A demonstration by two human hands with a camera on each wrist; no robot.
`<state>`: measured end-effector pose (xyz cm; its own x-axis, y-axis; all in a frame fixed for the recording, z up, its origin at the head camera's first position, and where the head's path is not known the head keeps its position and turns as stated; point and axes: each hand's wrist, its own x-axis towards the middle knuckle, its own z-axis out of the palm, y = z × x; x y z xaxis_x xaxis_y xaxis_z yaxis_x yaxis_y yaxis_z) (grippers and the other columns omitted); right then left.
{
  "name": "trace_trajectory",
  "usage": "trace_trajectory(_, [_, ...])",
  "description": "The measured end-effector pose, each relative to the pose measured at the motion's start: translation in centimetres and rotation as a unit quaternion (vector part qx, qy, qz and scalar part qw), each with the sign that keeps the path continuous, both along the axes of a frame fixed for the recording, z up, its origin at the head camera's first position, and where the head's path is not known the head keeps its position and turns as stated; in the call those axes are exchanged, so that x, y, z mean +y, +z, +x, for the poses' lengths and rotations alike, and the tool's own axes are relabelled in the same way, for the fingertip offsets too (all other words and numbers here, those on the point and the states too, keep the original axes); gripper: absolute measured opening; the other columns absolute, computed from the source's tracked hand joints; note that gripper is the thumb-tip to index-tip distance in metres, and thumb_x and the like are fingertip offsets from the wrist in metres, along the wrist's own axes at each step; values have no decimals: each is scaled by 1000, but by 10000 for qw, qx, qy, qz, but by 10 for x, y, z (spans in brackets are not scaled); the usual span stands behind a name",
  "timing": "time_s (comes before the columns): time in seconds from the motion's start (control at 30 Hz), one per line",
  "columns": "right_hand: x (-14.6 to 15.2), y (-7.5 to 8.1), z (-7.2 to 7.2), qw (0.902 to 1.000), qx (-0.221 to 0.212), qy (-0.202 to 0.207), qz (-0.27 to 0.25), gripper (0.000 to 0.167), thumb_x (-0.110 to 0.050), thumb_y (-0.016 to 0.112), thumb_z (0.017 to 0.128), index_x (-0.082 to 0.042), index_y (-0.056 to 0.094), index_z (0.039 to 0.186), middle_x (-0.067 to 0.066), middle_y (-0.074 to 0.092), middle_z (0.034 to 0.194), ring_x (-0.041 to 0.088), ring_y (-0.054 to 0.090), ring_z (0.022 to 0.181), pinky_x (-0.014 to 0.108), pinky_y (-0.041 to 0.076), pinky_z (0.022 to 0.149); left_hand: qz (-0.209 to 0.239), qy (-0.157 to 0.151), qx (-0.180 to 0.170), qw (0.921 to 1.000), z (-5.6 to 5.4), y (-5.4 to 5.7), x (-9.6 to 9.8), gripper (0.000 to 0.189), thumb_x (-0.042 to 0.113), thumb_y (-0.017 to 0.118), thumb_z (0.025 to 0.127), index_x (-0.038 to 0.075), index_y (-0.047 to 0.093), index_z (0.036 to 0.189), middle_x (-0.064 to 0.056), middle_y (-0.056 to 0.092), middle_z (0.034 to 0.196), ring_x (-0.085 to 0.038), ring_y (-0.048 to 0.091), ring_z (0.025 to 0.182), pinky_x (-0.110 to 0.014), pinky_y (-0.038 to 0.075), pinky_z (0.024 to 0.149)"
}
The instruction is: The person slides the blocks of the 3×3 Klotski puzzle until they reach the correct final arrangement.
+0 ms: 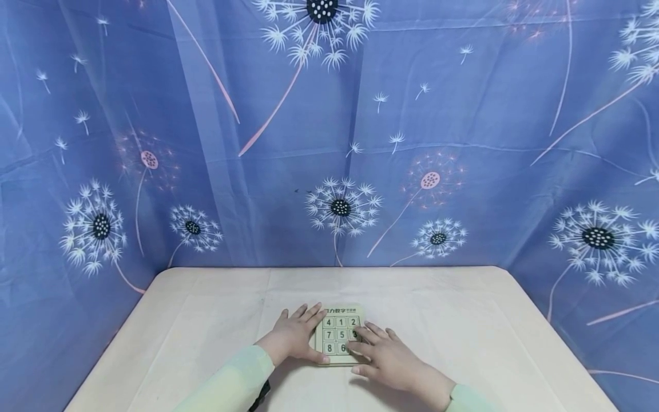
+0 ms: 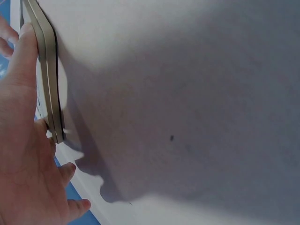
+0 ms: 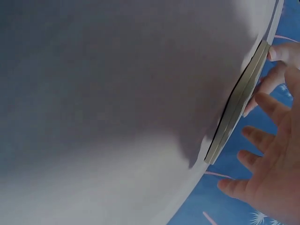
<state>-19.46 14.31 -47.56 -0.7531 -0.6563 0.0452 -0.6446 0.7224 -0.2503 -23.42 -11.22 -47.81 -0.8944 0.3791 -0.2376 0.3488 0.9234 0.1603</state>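
A pale green number puzzle (image 1: 341, 329) with square tiles lies flat on the table. Its top row reads 4, 1, 2; below come 7, 5 and a partly covered 3, then 8 and 6. Fingers of my right hand (image 1: 388, 356) hide the lower right cell, so its content cannot be told. My left hand (image 1: 294, 337) rests spread along the puzzle's left side, thumb at the near left corner and index fingertip by the upper left. From the right wrist view, the right hand (image 3: 274, 154) has its fingers extended beside the board's edge (image 3: 236, 103).
The cream tabletop (image 1: 216, 320) has rounded far corners. Blue cloth (image 1: 288, 171) printed with dandelions hangs behind it and on both sides. A dark strap (image 1: 261, 396) shows under the left sleeve (image 1: 231, 375).
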Motion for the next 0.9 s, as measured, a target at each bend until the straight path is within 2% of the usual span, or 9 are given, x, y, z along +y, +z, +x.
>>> trace_trajectory(0.3, [-2, -2, 3, 9999, -29, 67, 118, 52, -58, 59, 96, -26, 66, 137, 13, 54, 154, 46, 48, 143, 78, 42, 104, 46, 5, -22, 10000, 0, 1, 1, 110, 74, 76, 73, 22, 35, 161, 1, 29, 171, -33, 32, 157, -65, 28, 125])
trace_trajectory(0.53, [1, -2, 4, 9996, -237, -75, 135, 49, -56, 60, 96, -31, 66, 137, 14, 52, 155, 48, 45, 145, 80, 39, 106, 13, 17, -31, 10000, 1, 3, 2, 110, 74, 76, 74, 21, 35, 161, 1, 29, 171, -32, 32, 157, -65, 28, 125])
trace_trajectory(0.9, [6, -1, 5, 9995, -252, -141, 90, 47, -55, 61, 95, -32, 67, 136, 16, 51, 156, 51, 43, 145, 81, 37, 106, 31, 9, 24, 10000, 2, 3, 2, 110, 73, 77, 74, 20, 36, 160, 0, 30, 171, -33, 32, 157, -65, 29, 125])
